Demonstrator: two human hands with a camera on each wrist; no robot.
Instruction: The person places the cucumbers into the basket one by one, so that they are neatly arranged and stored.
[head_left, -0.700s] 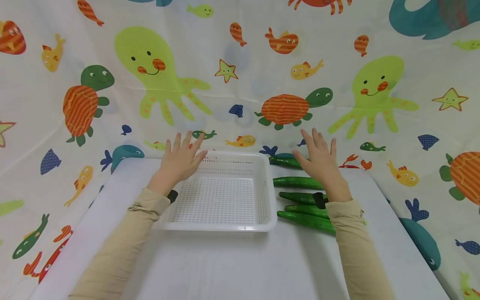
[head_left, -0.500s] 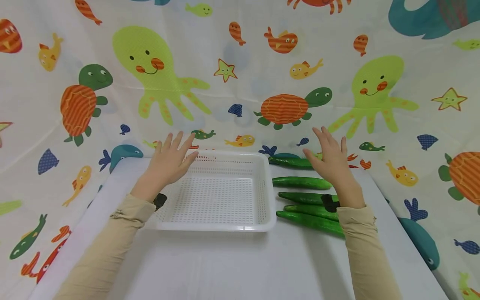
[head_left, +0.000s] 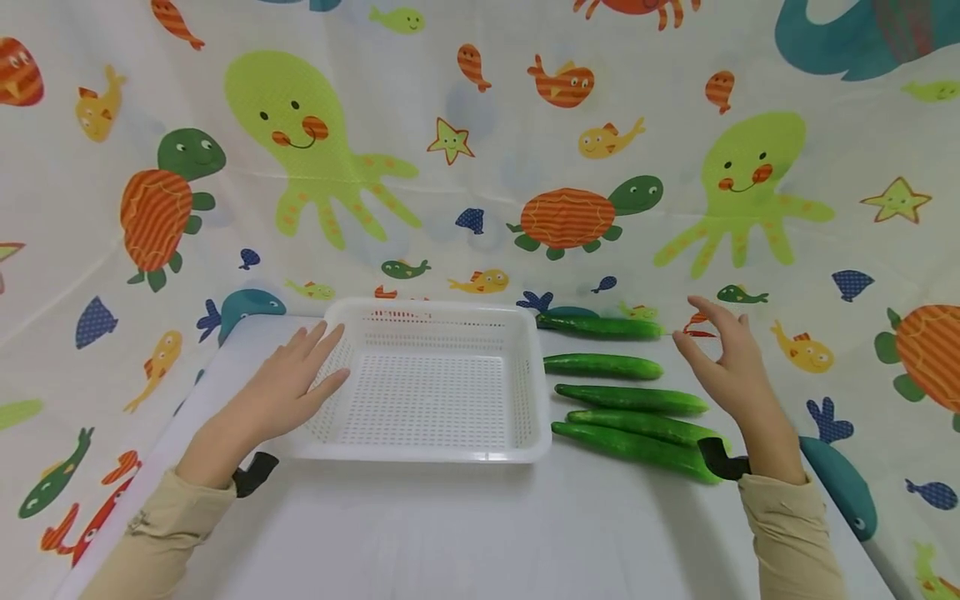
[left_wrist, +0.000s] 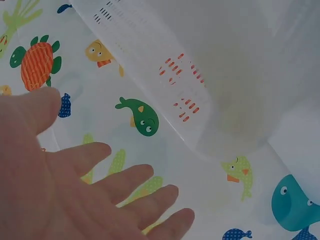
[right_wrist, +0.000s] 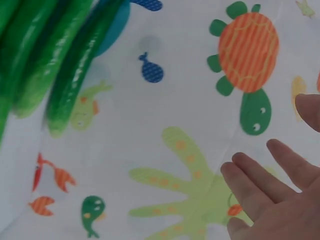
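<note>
My left hand (head_left: pixel 273 387) hovers at the left side of a white perforated plastic basket (head_left: pixel 427 454), its fingers spread and nothing in them. In the left wrist view those straight fingers (left_wrist: pixel 135 185) lie beside the basket's wall (left_wrist: pixel 150 80). To the right of the basket, several green cucumbers lie side by side; the farthest cucumber (head_left: pixel 607 327) is close to the back curtain, and the nearest cucumber (head_left: pixel 637 452) slants toward me. My right hand (head_left: pixel 738 371) is held just right of the cucumbers, empty, thumb and fingers apart. The right wrist view shows its extended fingers (right_wrist: pixel 265 185) away from the cucumbers (right_wrist: pixel 75 70).
A white table (head_left: pixel 480 533) carries the basket and cucumbers. Behind and around it hangs a white curtain (head_left: pixel 480 158) printed with sea animals. Each wrist wears a black band, the left band (head_left: pixel 255 473) and the right band (head_left: pixel 723 458).
Both hands have drawn apart and back toward me, the left one leftward off the basket's far corner, the right one rightward off the cucumbers. Basket and cucumbers have stayed put.
</note>
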